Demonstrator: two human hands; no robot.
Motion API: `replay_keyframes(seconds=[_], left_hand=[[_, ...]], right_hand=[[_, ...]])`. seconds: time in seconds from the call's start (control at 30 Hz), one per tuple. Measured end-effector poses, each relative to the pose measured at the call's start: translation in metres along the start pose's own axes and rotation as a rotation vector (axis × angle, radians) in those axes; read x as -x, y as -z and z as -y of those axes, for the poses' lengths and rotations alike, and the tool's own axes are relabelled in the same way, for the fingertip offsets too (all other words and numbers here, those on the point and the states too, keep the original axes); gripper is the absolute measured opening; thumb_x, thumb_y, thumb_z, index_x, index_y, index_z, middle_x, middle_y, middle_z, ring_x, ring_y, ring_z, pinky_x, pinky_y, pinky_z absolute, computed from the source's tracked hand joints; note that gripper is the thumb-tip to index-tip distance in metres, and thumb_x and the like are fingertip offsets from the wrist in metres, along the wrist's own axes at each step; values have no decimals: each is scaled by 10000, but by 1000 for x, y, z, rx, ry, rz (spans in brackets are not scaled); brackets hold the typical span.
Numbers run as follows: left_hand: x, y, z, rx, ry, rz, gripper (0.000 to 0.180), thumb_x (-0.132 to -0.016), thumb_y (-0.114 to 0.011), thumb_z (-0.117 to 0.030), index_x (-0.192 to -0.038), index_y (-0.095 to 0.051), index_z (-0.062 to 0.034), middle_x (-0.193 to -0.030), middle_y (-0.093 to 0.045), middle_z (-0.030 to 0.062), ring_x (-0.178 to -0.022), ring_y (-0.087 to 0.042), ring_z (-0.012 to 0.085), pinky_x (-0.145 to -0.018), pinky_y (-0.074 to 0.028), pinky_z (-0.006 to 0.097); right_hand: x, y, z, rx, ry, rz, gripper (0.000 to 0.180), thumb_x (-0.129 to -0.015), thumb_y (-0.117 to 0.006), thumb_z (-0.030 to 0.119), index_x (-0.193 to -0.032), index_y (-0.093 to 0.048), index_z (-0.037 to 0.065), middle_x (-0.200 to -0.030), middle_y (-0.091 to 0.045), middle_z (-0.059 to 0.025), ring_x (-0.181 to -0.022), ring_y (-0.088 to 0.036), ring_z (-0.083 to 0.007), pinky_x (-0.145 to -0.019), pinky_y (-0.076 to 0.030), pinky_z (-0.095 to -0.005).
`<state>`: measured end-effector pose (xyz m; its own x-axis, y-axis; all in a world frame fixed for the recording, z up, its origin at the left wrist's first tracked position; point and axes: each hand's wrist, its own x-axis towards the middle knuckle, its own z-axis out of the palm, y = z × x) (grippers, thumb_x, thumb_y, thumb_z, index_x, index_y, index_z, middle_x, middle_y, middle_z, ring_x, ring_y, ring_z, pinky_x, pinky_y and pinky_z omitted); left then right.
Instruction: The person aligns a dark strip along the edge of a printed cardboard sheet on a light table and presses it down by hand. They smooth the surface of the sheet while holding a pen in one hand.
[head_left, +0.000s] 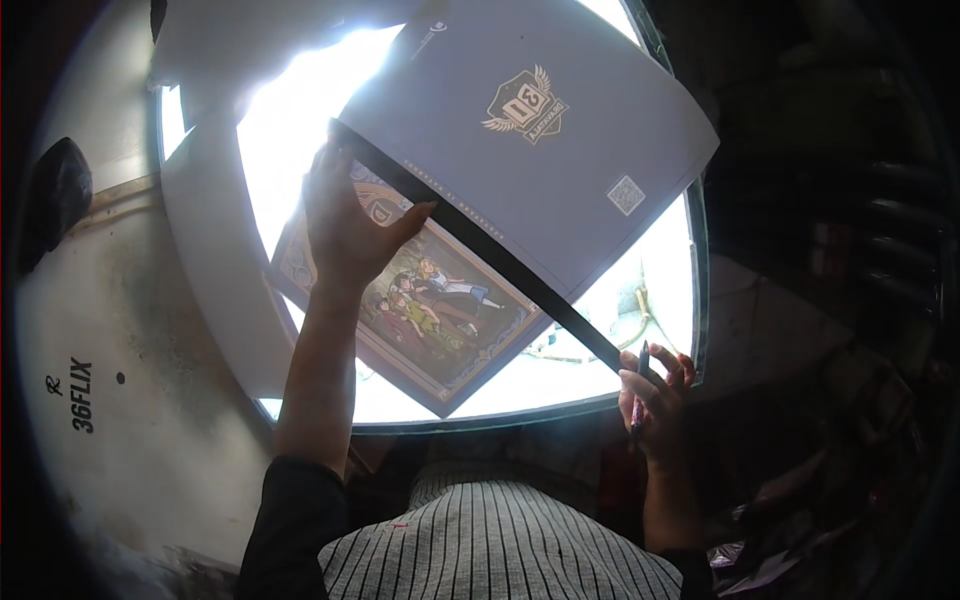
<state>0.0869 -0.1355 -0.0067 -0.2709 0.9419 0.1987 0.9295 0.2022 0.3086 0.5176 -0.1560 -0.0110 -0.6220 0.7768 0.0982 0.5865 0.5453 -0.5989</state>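
Note:
A long dark straightedge strip (510, 272) lies slantwise over a printed sheet on a brightly lit glass-topped table. My left hand (345, 225) rests at its upper left end, thumb stretched out along the strip; glare washes out the fingertips. At the lower right end, my right hand (655, 400) is closed around a pen (640, 395), held upright, with its fingers touching the strip. Above the strip, the sheet's grey-blue half (570, 180) shows a mirrored crest and a square code. The sheet's illustrated half (440, 310), below the strip, has a framed picture of cartoon figures.
Light glows through the glass tabletop (500, 395), whose dark edge curves in front of me. A pale sheet (215, 240) hangs bent over its left side. A dark rounded object (60, 190) sits at far left beside a white surface (150, 360). The right side is dim and cluttered.

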Motion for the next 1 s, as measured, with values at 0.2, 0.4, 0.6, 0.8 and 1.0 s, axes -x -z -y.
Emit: replay_keyframes(seconds=[0.2,0.4,0.6,0.8,1.0], left_hand=[[2,-1,5,-11,-21,-18,982,-763,-785,-606,-1404,-387,24,-1483,-391,283,-1412,-354,450,-1170,-255,589],[1,1,1,5,0,5,997,-751,-797,-603,-1412,-378,15,-1489,-385,281,-1419,-343,446,-1172,-255,584],[1,0,1,-19,-21,-2,1008,-740,-805,-604,-1411,-381,17,-1493,-387,275,-1412,-360,441,-1168,-267,582],[3,0,3,-9,-15,-10,994,-744,-806,-597,-1406,-387,15,-1500,-380,276,-1415,-358,440,-1169,-265,585],[-1,3,-2,-25,-19,-12,994,-739,-808,-604,-1398,-396,16,-1504,-375,275,-1421,-349,438,-1174,-255,585]], right_hand=[[-1,0,1,-14,-6,3,408,-821,-703,-2,-1147,-620,230,-1183,-731,37,-1274,-563,-211,-1137,-245,-447],[-4,2,2,-23,-26,7,421,-816,-719,-16,-1147,-621,224,-1164,-738,39,-1269,-566,-208,-1127,-257,-438],[-5,4,3,-37,-36,4,433,-801,-732,-27,-1138,-620,222,-1136,-747,38,-1258,-574,-209,-1121,-264,-433],[-7,4,6,-56,-59,18,439,-792,-743,-24,-1138,-627,221,-1133,-749,34,-1250,-581,-209,-1117,-263,-428],[-7,8,6,-61,-67,3,433,-787,-745,-22,-1127,-638,223,-1128,-751,36,-1245,-585,-202,-1109,-267,-424]])
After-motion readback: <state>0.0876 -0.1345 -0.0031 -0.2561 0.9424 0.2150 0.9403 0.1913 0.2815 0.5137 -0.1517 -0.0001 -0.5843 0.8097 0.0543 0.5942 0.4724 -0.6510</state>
